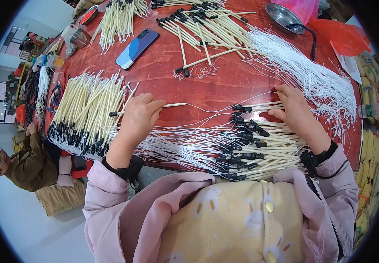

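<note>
My left hand (140, 117) is closed around a thin cream stick (174, 104). The stick's black end sticks out on the left, and a white string (200, 108) trails from its right tip. My right hand (295, 107) is over the right-hand pile of cream sticks (281, 129), thumb and forefinger apart around the sticks' far end. A white strand reaches its fingertips, but a grip on it cannot be made out. Black clips (242, 153) cap the pile's left ends, with white strings (176, 144) running left from them. Under and beside my left hand lies another stick bundle (84, 101).
On the red table (163, 74) lie a phone (137, 48), more stick bundles (121, 19) and a long heap of white strings (312, 74). A metal bowl (283, 16) and red plastic bag (341, 37) are at the far right. Another person (27, 162) sits at left.
</note>
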